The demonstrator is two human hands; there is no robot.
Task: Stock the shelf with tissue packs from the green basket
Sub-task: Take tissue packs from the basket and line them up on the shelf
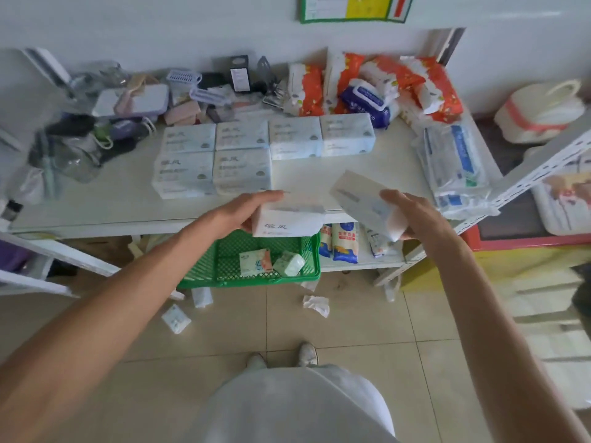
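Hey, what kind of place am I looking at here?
Probably a small shop or stockroom: a white metal shelf with rows of identical tissue packs, and a green basket of stock on the floor.

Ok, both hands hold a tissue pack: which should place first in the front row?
Probably left. The left hand holds a level pack before the bare shelf beside the front row; the right hand holds a tilted pack farther right.

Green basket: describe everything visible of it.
The green basket looks like lattice-walled plastic, rectangular and open-topped. It sits upright on the tiled floor, tucked partly under the front edge of the shelf. The tissue pack in the left hand hides part of its far rim. Inside lie a small white pack with orange print and a pale-green pack. No hand touches it.
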